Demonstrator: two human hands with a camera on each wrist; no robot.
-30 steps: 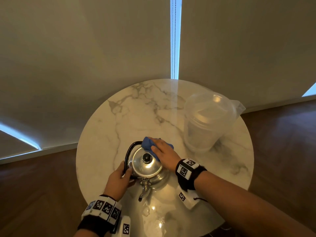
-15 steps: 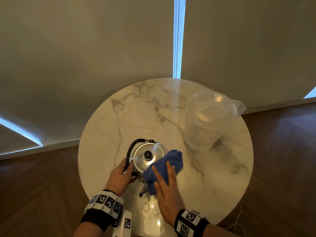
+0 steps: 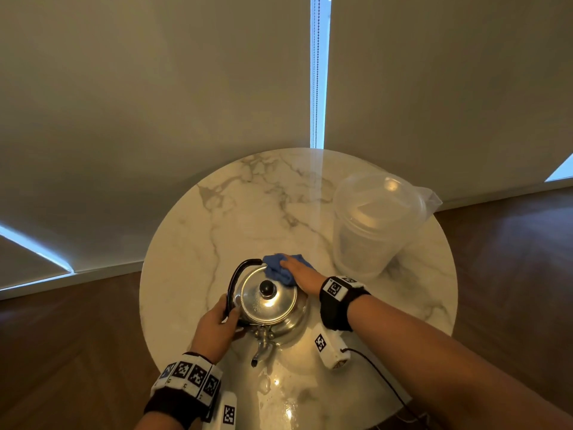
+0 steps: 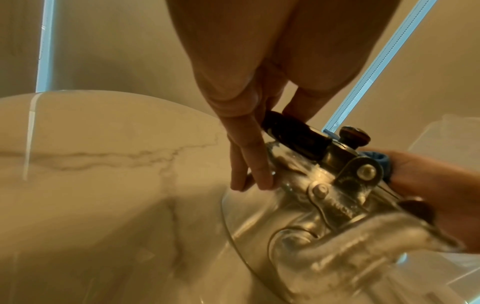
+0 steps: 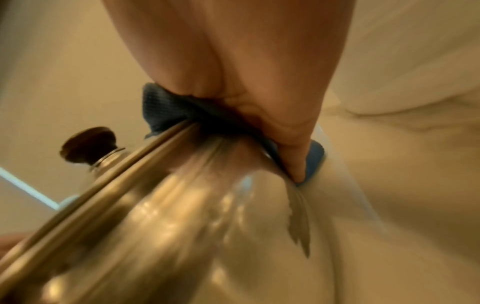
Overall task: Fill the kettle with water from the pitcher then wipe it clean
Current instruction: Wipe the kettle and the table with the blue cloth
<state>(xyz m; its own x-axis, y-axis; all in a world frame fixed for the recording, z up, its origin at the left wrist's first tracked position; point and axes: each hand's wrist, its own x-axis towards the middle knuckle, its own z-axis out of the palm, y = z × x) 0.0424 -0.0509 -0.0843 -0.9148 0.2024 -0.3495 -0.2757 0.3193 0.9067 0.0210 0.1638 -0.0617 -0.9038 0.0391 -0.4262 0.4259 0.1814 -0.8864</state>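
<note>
A shiny metal kettle (image 3: 269,305) with a black-knobbed lid stands on the near middle of the round marble table (image 3: 217,228), spout toward me. Its black handle (image 3: 237,274) is folded down to the left. My left hand (image 3: 217,321) pinches that handle (image 4: 293,133) between thumb and fingers, whose tips rest on the kettle (image 4: 324,205) body. On the kettle's far right shoulder my right hand (image 3: 299,273) lies over a bunched blue cloth (image 3: 276,270) and presses it on. In the right wrist view the thumb pins the cloth (image 5: 166,111) to the metal (image 5: 155,205).
A clear plastic pitcher (image 3: 372,231) with a lid stands at the table's far right, close to my right forearm. Water drops (image 3: 279,383) glisten on the marble near the front edge. A thin black cable (image 3: 381,377) hangs from my right wrist. Dark wooden floor surrounds the table.
My right hand swept the cloth from the kettle's far side round to its near right, then back to the far right shoulder. The left hand has kept its hold on the handle.
</note>
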